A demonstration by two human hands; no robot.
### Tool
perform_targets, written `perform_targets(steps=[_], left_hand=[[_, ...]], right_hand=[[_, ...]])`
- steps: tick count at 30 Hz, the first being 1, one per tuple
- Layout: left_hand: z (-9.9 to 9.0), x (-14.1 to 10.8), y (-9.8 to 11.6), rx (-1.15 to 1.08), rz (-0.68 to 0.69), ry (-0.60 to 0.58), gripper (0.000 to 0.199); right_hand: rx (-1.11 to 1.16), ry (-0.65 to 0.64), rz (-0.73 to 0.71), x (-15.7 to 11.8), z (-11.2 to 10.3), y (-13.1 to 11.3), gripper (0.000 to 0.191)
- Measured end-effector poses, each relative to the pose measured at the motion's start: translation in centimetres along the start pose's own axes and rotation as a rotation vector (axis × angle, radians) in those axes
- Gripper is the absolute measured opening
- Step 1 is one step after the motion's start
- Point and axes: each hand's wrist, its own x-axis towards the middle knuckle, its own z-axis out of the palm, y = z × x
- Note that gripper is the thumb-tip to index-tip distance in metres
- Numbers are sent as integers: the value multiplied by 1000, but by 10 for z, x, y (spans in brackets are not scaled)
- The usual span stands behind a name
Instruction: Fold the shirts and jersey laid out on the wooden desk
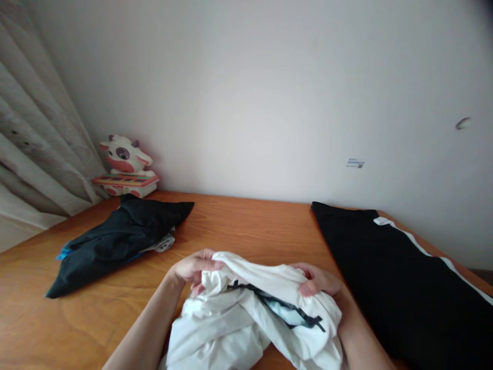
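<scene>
A bunched white garment (215,329) with a dark printed edge lies at the near edge of the wooden table, its top held up between my two hands. My left hand (196,270) pinches its upper left part, thumb on top. On the other side, my right hand (318,280) grips the upper right part, with the thumb pressed on the cloth and most fingers hidden behind it. Which kind of garment it is cannot be made out from the folds.
A folded dark garment (127,231) with bits of blue and white lies on the table (246,221) at left. Black cloth (385,277) with a white stripe is laid flat at right. In the back left corner stands a cow-shaped toy keyboard (127,167) beside a curtain (34,118).
</scene>
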Motion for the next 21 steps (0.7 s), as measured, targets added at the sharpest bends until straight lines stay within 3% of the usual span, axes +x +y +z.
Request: perform_targets(steps=[4, 6, 8, 10, 13, 15, 18, 21], left_hand=[[3, 17, 10, -387, 578, 382, 34], [-4, 23, 12, -486, 715, 537, 42], [-13, 27, 10, -522, 702, 691, 40], [-21, 31, 5, -495, 579, 830, 33], [-22, 37, -3, -257, 382, 956, 29], [-14, 40, -7, 83, 332, 963, 33], [2, 39, -11, 680, 272, 881, 33], [13, 36, -14, 989, 209, 796, 26]], right_hand=[[87, 502, -436, 30, -2, -2, 58], [104, 668, -543, 43, -13, 1, 67], [51, 776, -538, 50, -25, 8, 70], [-26, 835, -494, 53, -33, 16, 63], [-172, 877, -447, 56, -32, 25, 56], [-347, 855, -461, 58, -23, 29, 52], [-687, 744, -482, 59, -3, 30, 43], [-967, 635, -471, 59, 14, 31, 32]])
